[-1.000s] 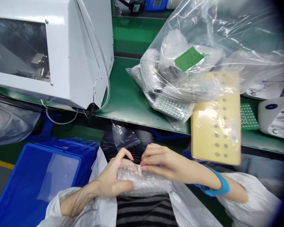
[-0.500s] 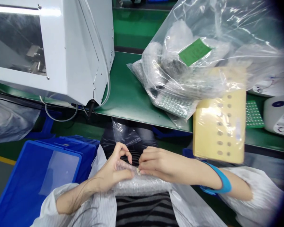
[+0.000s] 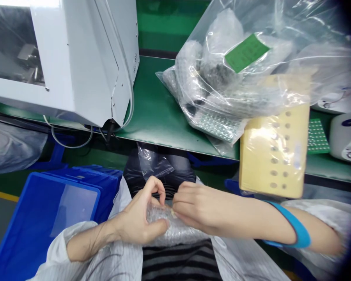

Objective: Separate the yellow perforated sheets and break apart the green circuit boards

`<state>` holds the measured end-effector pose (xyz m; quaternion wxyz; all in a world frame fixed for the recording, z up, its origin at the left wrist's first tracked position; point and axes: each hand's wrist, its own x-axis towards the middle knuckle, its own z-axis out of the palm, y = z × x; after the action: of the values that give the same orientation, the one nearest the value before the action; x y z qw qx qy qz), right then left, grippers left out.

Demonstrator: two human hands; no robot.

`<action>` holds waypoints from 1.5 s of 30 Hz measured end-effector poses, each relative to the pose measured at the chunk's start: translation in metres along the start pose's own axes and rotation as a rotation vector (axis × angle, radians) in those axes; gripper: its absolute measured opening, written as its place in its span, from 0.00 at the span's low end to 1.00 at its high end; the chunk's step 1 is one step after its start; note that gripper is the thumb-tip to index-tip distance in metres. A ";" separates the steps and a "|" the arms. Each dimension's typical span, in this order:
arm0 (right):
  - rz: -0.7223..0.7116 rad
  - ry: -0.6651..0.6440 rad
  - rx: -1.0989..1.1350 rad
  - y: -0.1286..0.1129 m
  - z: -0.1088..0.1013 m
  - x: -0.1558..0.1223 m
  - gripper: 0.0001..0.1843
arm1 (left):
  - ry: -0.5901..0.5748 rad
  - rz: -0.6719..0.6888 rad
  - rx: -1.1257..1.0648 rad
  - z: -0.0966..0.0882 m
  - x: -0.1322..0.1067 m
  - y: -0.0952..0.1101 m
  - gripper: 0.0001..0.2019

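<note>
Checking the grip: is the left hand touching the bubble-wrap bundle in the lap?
Touching. The head view shows the left hand with its thumb pressed flat against the bubble-wrap bundle, with no gap between them.

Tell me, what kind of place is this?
Probably a factory packing bench for electronics: a white windowed machine sits on a green work mat, a clear plastic bag holds bubble-wrapped parts, and the left hand and right hand pinch a bubble-wrap bundle.
</note>
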<state>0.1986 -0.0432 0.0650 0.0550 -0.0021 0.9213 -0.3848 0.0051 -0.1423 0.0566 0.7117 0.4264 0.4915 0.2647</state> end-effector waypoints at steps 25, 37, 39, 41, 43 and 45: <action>0.282 0.408 0.488 -0.008 0.020 -0.017 0.06 | 0.094 -0.152 0.093 0.008 0.005 0.008 0.28; 0.122 0.420 0.483 -0.032 0.011 -0.026 0.09 | 0.072 0.391 0.156 0.013 -0.002 -0.012 0.10; 0.252 0.410 0.603 -0.031 0.013 -0.024 0.07 | 0.061 0.416 0.196 0.013 -0.003 -0.011 0.10; 0.306 0.370 0.651 -0.030 0.016 -0.023 0.05 | 0.061 0.435 0.226 0.014 -0.004 -0.011 0.10; 0.287 0.347 0.650 -0.029 0.020 -0.022 0.05 | 0.065 0.445 0.230 0.015 -0.006 -0.013 0.09; 0.253 0.355 0.631 -0.028 0.023 -0.021 0.06 | 0.070 0.440 0.221 0.016 -0.007 -0.017 0.09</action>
<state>0.2211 -0.0785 0.0708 -0.0602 0.1953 0.7458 -0.6341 0.0171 -0.1620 0.0474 0.5687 0.5888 0.4371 0.3725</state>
